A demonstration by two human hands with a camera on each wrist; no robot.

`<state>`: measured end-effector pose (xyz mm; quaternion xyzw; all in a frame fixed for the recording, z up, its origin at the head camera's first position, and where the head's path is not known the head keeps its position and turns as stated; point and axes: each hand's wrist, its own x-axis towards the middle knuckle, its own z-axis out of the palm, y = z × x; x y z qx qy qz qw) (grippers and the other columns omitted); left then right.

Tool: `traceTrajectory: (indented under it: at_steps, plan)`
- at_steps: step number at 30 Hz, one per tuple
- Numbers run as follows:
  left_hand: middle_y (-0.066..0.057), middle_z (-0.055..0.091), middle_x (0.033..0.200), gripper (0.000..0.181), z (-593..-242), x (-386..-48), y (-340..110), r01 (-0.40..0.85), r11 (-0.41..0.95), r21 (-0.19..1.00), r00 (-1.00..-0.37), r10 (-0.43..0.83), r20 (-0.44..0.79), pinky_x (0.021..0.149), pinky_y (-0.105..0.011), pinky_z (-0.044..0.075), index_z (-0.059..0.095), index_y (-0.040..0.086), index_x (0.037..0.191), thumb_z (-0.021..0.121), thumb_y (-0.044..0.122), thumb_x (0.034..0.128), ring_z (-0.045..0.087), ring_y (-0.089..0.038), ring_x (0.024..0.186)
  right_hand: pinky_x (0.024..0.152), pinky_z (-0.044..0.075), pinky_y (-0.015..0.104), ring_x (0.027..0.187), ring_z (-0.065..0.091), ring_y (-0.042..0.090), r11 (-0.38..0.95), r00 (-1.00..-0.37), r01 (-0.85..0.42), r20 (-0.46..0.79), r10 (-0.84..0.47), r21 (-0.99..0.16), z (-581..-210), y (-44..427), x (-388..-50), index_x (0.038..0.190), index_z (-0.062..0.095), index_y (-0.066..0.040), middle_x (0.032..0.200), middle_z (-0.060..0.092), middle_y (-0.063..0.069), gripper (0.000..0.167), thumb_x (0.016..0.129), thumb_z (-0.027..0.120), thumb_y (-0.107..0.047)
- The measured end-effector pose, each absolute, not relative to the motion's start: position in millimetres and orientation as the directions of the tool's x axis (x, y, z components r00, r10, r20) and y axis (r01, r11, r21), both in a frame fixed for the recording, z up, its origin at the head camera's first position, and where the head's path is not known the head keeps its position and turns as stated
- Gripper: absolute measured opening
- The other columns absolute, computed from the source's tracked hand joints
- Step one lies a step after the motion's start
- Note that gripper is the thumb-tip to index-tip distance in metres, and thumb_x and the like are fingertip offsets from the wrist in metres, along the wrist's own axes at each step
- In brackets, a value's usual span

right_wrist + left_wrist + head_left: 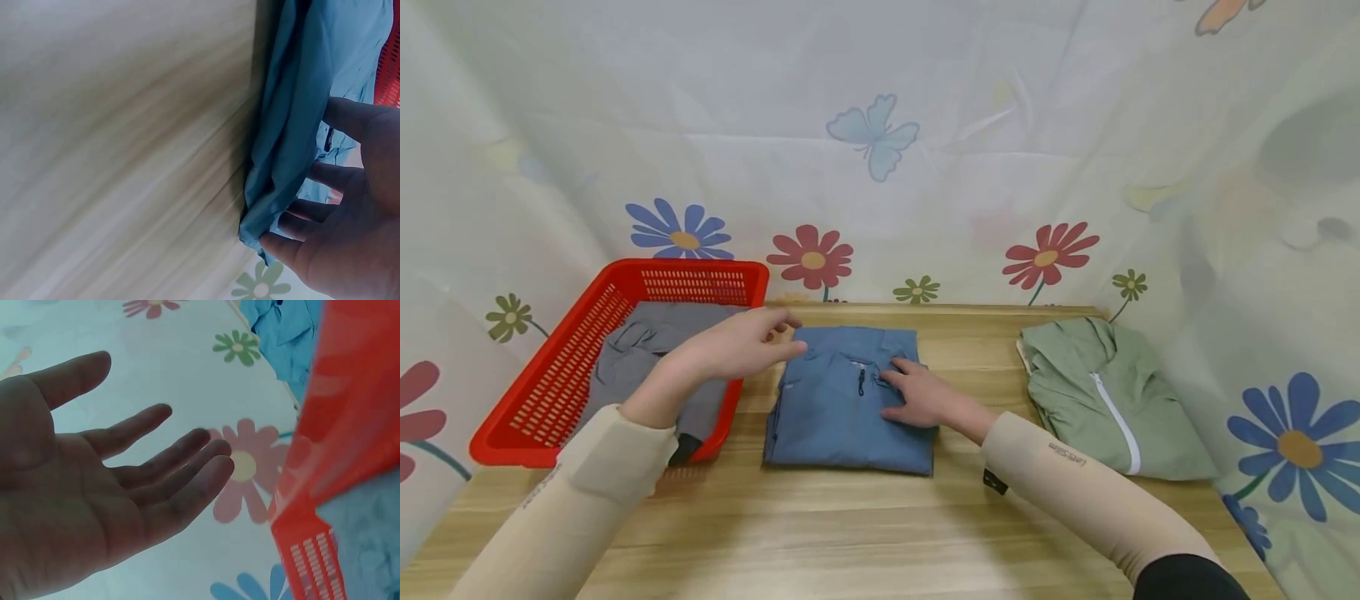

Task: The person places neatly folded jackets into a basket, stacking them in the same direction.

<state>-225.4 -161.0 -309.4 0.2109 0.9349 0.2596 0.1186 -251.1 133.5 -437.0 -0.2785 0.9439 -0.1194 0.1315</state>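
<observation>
A folded blue jacket [842,425] lies flat on the wooden table, with a small dark zipper pull near its upper middle. On its right side rests my right hand [921,393], fingers spread across the cloth. The right wrist view shows the fingertips [284,245] of that hand touching the layered side edge of the blue jacket [290,137]. My left hand [737,342] hovers between the red basket and the jacket's upper left corner. Its palm [69,500] and loosely bent fingers hold nothing in the left wrist view.
A red plastic basket [535,367] stands at the left with a grey garment [632,358] inside. At the right lies a folded green jacket [1075,400] with a white zipper. Behind the wooden table [820,533] hangs a flower-printed cloth [970,192].
</observation>
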Motion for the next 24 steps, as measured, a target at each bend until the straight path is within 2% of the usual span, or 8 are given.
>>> traceTrajectory:
  at_steps: [8,16,22,24]
  plan:
    - [-0.023,0.049,0.147,0.063,-329.2,-223.4,-136.5,0.277,0.767,0.578,-0.909,0.404,-0.099,0.105,-0.058,0.044,0.046,-0.002,0.150,0.064,0.035,0.1018,0.048,-0.041,0.131,0.117,0.032,0.053,0.148,0.029,0.043,0.842,-0.828,-0.440,-0.222,-0.514,-0.312,-428.4,149.5,-247.5,0.152,0.047,-0.003,0.161,0.030,0.026,0.068,0.096,0.075,-0.031]
    - [-0.026,0.042,0.152,0.071,-363.5,-223.2,-116.7,0.203,0.758,0.619,-0.931,0.346,-0.118,0.109,-0.058,0.041,0.037,-0.005,0.154,0.064,0.035,0.1012,0.043,-0.041,0.135,0.115,0.033,0.056,0.146,0.031,0.047,0.834,-0.828,-0.434,-0.214,-0.518,-0.341,-426.5,163.5,-249.1,0.149,0.049,0.000,0.159,0.032,0.029,0.069,0.093,0.078,-0.028]
    - [-0.027,0.036,0.157,0.074,-386.1,-227.2,-110.9,0.114,0.708,0.697,-0.943,0.299,-0.149,0.113,-0.057,0.035,0.031,-0.008,0.155,0.063,0.034,0.1021,0.037,-0.043,0.141,0.116,0.030,0.058,0.146,0.029,0.050,0.783,-0.866,-0.412,-0.068,-0.496,-0.465,-430.8,177.5,-252.2,0.147,0.047,0.006,0.158,0.030,0.034,0.069,0.091,0.079,-0.020]
    - [-0.027,0.035,0.158,0.075,-392.5,-228.8,-109.3,0.077,0.687,0.722,-0.948,0.275,-0.160,0.114,-0.057,0.035,0.030,-0.007,0.156,0.063,0.033,0.1021,0.037,-0.042,0.142,0.114,0.033,0.060,0.142,0.034,0.050,0.760,-0.884,-0.403,0.004,-0.467,-0.510,-432.6,182.9,-252.8,0.145,0.048,0.008,0.155,0.034,0.035,0.066,0.092,0.078,-0.017]
